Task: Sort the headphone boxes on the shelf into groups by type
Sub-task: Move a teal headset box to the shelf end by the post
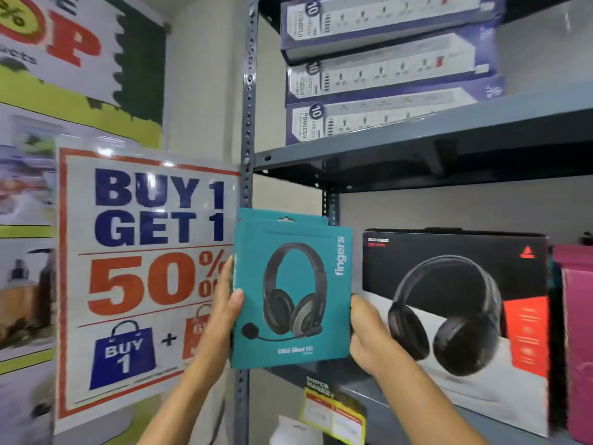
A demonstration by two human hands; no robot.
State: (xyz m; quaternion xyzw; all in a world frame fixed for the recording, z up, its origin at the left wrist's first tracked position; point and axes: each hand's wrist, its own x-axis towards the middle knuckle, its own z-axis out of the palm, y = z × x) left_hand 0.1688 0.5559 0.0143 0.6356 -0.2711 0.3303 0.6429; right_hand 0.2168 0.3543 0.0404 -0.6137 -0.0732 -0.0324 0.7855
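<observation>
A teal headphone box (290, 287) with a pictured headset and the word "fingers" is held upright in front of the shelf's left post. My left hand (226, 303) grips its left edge, thumb on the front. My right hand (369, 332) grips its lower right edge. A second teal box edge shows just behind it at the top. To the right a larger black, white and red headphone box (462, 316) stands on the grey shelf (362, 388).
A pink box (576, 332) stands at the far right of the shelf. The shelf above carries stacked power-strip boxes (385, 78). The grey slotted post (247, 123) rises behind the teal box. A "Buy 1 Get 1" poster (141, 268) hangs on the left wall.
</observation>
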